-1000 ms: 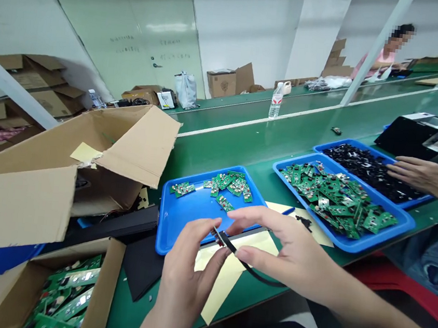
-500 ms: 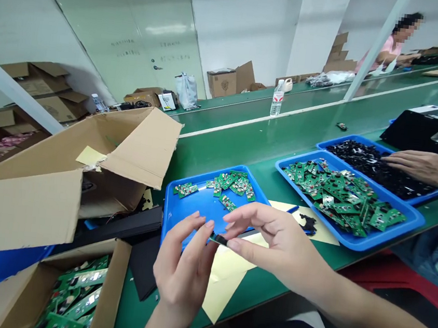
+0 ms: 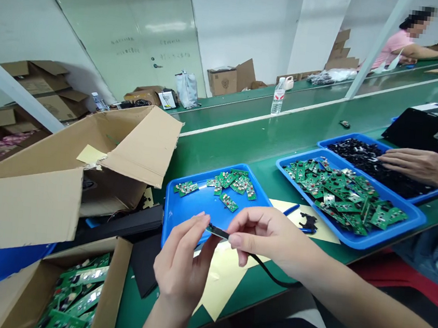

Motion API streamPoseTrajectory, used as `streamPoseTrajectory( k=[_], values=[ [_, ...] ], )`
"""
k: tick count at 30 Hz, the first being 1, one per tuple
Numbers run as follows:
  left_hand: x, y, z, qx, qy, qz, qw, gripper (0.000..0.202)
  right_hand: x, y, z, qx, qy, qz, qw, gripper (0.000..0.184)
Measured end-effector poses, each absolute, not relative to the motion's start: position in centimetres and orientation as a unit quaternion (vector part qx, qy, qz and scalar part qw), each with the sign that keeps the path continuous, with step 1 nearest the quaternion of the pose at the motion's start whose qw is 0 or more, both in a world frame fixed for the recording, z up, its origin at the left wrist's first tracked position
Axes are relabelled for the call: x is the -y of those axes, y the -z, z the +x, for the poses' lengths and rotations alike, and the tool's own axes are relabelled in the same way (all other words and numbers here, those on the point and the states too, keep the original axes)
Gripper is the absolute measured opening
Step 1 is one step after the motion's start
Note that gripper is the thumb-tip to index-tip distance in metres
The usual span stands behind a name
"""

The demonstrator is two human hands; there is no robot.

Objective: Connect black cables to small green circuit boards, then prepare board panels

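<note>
Black component (image 3: pixel 217 231) | right hand (image 3: pixel 269 237) pinching it | left hand (image 3: pixel 181 256) at its end, grip unclear | cable (image 3: pixel 272 276) trailing again

Apparently an electronics assembly workshop (green conveyor bench (image 3: pixel 220 153), circuit boards (image 3: pixel 341 193)).

Green workbench (image 3: pixel 220 156): three blue trays (image 3: pixel 169 216) (circuit boards (image 3: pixel 341 195) heaped), yellow paper sheet (image 3: pixel 222 284).

The right hand (image 3: pixel 273 240) now pinches the small black connector (image 3: pixel 217 231) nearly level, its cable (image 3: pixel 270 272) drooping toward the lower right, with the left hand (image 3: pixel 181 264) close by the connector's end. At upper right, the co-worker in pink (image 3: pixel 405 48) sits farther right, arm stretched out. Only one neighbouring hand (image 3: pixel 414 165) shows above the black parts tray (image 3: pixel 362 140).
</note>
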State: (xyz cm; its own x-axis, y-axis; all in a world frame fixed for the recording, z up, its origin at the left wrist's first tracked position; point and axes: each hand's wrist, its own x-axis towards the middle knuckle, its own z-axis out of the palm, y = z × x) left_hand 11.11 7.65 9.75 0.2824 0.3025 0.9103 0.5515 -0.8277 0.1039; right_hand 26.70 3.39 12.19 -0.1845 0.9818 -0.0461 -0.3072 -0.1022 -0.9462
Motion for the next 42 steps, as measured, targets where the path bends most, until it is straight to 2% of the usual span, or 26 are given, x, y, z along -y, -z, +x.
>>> streamPoseTrajectory(
  k=[6, 11, 16, 22, 24, 33, 42],
  values=[
    [-7.7, -9.8, 10.8, 0.280, 0.520, -0.807, 0.008, 0.025, -3.8, -12.0, 27.0, 0.409, -0.677, -0.358, 0.497, 0.015],
    [-7.7, -9.6, 10.7, 0.242, 0.500, -0.827, -0.085, 0.032, -4.0, -12.2, 27.4, 0.455, -0.654, -0.380, 0.471, 0.014],
    [-7.0, -9.7, 10.7, 0.255, 0.480, -0.816, -0.196, 0.039, -3.6, -12.7, 27.0, 0.530, -0.533, -0.435, 0.496, 0.007],
    [-6.2, -9.9, 10.7, 0.248, 0.464, -0.776, -0.349, 0.038, -3.0, -12.1, 26.4, 0.663, -0.267, -0.433, 0.549, 0.004],
    [-6.1, -10.0, 10.6, 0.239, 0.455, -0.763, -0.392, 0.038, -2.9, -11.9, 26.4, 0.690, -0.212, -0.419, 0.552, 0.006],
    [-5.6, -10.0, 10.1, 0.218, 0.393, -0.680, -0.579, 0.047, -2.4, -12.1, 27.0, 0.752, -0.072, -0.428, 0.497, 0.015],
    [-5.7, -9.5, 9.9, 0.187, 0.320, -0.635, -0.678, 0.050, -2.4, -12.4, 27.1, 0.767, 0.000, -0.427, 0.479, 0.017]
  ],
)
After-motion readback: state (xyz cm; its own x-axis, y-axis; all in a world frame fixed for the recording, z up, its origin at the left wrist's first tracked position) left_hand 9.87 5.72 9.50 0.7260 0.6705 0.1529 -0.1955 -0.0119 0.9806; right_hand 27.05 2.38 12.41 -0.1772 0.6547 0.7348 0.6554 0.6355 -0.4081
